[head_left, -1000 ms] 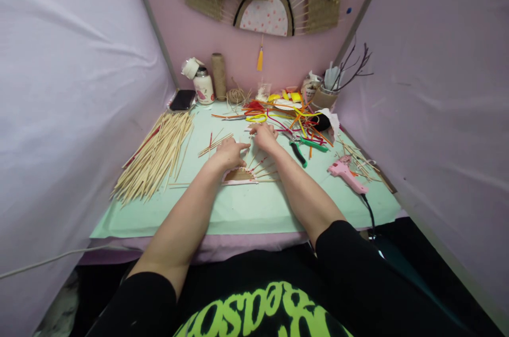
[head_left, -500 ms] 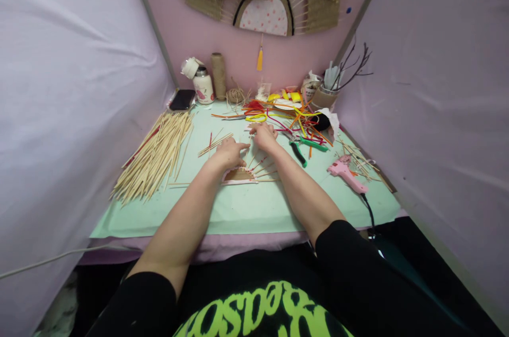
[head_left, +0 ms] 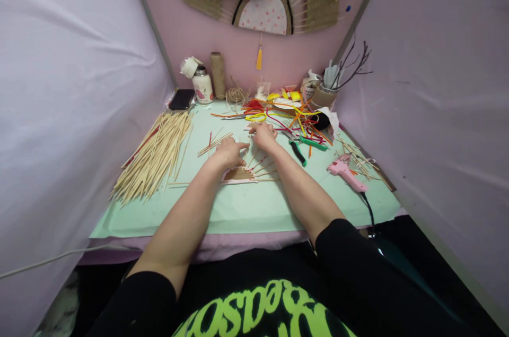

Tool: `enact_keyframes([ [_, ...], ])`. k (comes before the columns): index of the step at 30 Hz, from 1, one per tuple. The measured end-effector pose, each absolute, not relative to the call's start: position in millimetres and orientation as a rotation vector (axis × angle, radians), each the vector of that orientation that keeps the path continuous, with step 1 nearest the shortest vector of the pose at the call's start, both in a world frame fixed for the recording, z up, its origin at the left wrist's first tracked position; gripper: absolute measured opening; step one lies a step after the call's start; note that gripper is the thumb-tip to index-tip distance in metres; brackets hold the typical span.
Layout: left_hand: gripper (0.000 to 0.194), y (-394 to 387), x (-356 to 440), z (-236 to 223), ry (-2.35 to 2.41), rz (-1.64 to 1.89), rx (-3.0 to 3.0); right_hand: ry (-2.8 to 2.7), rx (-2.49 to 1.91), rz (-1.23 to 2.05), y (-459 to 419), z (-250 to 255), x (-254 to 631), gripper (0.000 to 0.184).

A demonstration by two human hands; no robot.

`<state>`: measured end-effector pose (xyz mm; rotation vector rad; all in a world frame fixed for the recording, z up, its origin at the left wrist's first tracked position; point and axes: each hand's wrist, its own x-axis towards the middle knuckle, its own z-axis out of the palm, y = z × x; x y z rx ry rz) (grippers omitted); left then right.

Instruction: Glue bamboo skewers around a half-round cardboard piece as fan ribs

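A half-round cardboard piece (head_left: 239,174) with a pale edging lies flat on the table, thin bamboo sticks (head_left: 262,168) fanning out from it. My left hand (head_left: 229,153) rests over its upper left side, index finger stretched to the right and thumb lower, near the curved edge; the fingers are apart. Just beyond, my right hand (head_left: 264,136) is closed, its fingers curled at the far end of an upright-pointing stick (head_left: 249,141) of the fan. The exact contact of the fingertips is too small to make out. A few loose sticks (head_left: 214,145) lie left of my left hand.
A big pile of sticks (head_left: 155,156) lies left. Scissors (head_left: 254,117), coloured pipe cleaners (head_left: 294,117) and green-handled pliers (head_left: 314,144) lie behind and right. A pink glue gun (head_left: 347,174) is at right, its cord over the edge. A bottle (head_left: 203,86) and phone (head_left: 182,99) stand back left.
Both hands stay in place over the stick fan. The view has tilted very slightly; nothing on the table has visibly moved.
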<state>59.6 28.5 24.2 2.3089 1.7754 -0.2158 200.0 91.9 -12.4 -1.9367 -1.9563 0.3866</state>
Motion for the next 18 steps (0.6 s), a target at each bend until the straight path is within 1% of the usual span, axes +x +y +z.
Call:
enact_keyframes([
  [18, 0.073, 29.2, 59.3, 23.8, 1.763, -0.223, 2.303, -1.958, -1.924, 0.38, 91.4, -13.5, 199.8, 0.037],
])
